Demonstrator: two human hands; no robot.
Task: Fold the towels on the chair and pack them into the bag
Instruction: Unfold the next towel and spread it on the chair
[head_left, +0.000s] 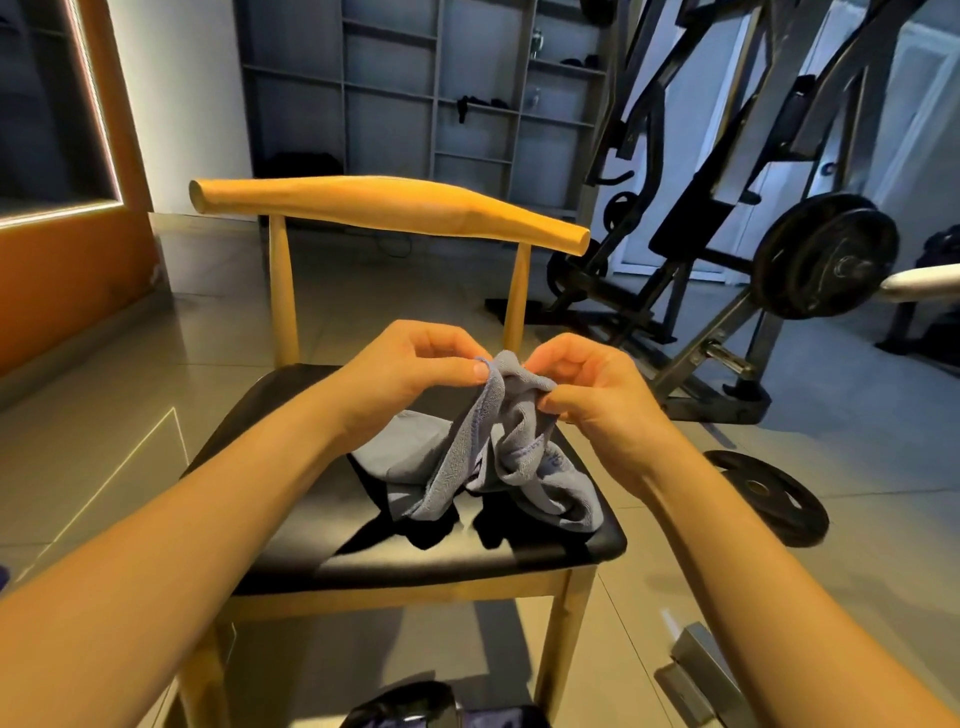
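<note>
Pinching a crumpled grey towel (483, 447): left hand (410, 374); right hand (587, 384).

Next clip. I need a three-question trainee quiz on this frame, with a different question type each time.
1. True or false: the left hand and the right hand both pinch the grey towel near its top.
2. Where does the towel's lower part rest?
A) on the black chair seat
B) on the floor tiles
C) over the wooden backrest
3. Fill in: seen from the person, the loose weight plate lies on the floor to the chair's ____.

Key: 1 true; 2 A; 3 right.
</note>
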